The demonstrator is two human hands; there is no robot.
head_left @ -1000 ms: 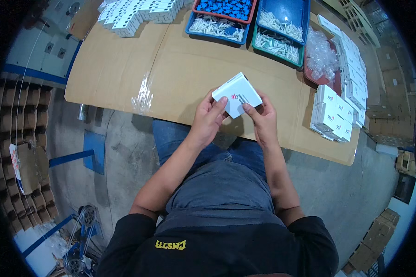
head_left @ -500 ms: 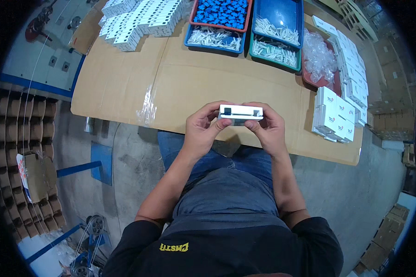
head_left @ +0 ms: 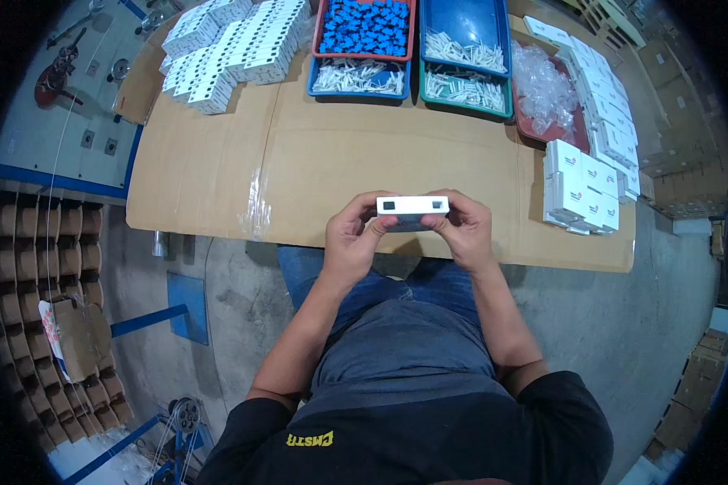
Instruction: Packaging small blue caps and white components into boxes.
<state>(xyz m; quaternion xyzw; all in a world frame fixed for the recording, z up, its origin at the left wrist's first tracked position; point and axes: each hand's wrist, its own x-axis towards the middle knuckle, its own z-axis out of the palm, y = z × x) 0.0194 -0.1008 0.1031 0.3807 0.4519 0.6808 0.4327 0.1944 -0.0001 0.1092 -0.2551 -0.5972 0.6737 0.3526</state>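
Between both hands, just over the near edge of the cardboard-covered table [head_left: 194, 178], is a small flat white box [head_left: 412, 205]. The side facing up has a dark square opening near each end. My left hand [head_left: 352, 240] grips its left end, with the thumb on the near face and the fingers behind. In the same way my right hand [head_left: 468, 232] pinches the right end. A greyish lower face shows partly between the thumbs.
Stacked white boxes with dark squares [head_left: 255, 52] fill the far left. At the back are a red tray of blue pieces [head_left: 364, 28] and trays of white sticks [head_left: 465, 87]. Clear plastic pieces [head_left: 543, 89] lie in a red tray beside white boxes [head_left: 581, 187] on the right.
A dark gap seen along the held box's upper side no longer shows; that side now looks flush, with two separate square openings. Both hands keep their grip. The view has shifted slightly.
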